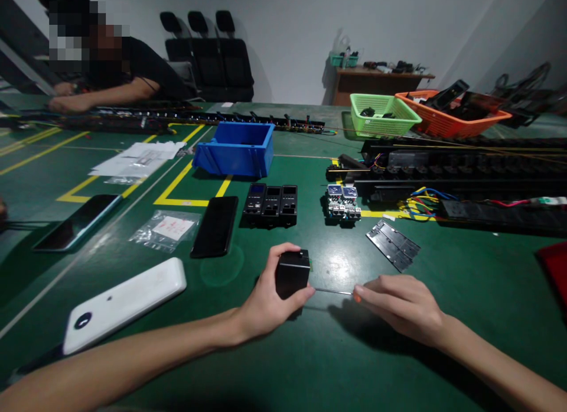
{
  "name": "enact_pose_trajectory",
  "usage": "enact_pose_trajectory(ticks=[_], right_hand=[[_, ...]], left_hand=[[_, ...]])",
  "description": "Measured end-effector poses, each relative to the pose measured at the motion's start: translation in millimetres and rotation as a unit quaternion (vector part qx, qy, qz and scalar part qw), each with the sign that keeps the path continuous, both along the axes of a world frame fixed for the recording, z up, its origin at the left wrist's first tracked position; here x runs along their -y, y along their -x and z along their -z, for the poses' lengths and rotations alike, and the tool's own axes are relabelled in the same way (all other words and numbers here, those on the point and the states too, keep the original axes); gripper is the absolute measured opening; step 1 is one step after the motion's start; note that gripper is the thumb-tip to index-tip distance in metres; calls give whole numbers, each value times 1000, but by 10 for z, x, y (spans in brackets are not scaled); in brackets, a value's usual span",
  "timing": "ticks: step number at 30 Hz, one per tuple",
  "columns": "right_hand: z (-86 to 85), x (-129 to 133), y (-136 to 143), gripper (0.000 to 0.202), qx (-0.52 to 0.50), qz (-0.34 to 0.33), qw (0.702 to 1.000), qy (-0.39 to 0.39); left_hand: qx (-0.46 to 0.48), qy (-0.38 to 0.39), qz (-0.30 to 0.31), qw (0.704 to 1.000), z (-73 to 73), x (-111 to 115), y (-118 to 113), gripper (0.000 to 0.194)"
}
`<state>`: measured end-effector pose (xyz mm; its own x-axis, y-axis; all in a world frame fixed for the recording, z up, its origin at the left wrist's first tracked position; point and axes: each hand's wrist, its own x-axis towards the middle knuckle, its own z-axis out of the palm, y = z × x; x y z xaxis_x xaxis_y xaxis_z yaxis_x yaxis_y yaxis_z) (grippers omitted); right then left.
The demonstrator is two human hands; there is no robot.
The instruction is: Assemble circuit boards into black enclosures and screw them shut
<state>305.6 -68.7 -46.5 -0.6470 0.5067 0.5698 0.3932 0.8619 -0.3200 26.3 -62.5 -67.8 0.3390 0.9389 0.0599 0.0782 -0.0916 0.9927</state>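
My left hand grips a small black plastic housing, with a bit of green circuit board showing at its right side. Closed on the orange handle of a screwdriver, my right hand keeps the thin metal shaft level, its tip at the housing near my left thumb. Most of the handle is hidden by my fingers. Beyond the hands sit several black modules in a row, and bare circuit boards with small displays. A flat black cover lies above my right hand.
Left of my hands lie a black phone, a plastic bag, another phone and a white device. A blue bin, green basket and orange basket stand farther back. Wired black rails lie right. Another person works far left.
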Motion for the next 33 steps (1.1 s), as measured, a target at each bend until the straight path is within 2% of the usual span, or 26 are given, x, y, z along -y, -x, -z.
enact_pose_trajectory(ticks=[2,4,6,7,9,11,14,16,18,20,23,29,31,33], right_hand=[[-20,2,-6,42,10,11,1000,-11],[-66,9,7,39,2,17,999,35],[-133,20,44,32,-26,31,989,144],[-168,26,68,27,-46,44,974,218],[-226,32,120,20,-85,103,911,389],[-252,26,160,24,-167,130,812,544],[-229,-2,187,30,-283,118,672,674],[-190,-20,192,35,-311,95,614,719],[-147,-27,194,37,-302,76,591,744],[-107,-20,192,37,-269,62,598,753],[-76,1,169,39,-198,62,644,736],[-106,34,110,38,-103,120,767,622],[-110,45,106,34,-88,114,825,546],[-101,53,99,27,-74,97,893,433]], left_hand=[[9,2,-2,1000,-10,-9,-10,62],[19,6,-8,1000,-23,-22,-21,61],[26,8,-16,999,-35,-34,-31,59],[27,9,-19,999,-41,-38,-36,59],[28,13,-24,999,-48,-39,-44,60],[29,17,-23,999,-52,-33,-49,61],[41,13,-26,999,-44,-22,-53,62],[45,3,-27,999,-29,-14,-50,62],[44,-4,-18,999,-5,-2,-41,62],[48,-9,-5,999,22,11,-29,63],[45,-23,4,999,57,30,-11,63],[24,-28,5,999,83,39,2,65],[34,-25,4,999,82,35,1,66],[41,-16,3,999,80,31,-3,66]])
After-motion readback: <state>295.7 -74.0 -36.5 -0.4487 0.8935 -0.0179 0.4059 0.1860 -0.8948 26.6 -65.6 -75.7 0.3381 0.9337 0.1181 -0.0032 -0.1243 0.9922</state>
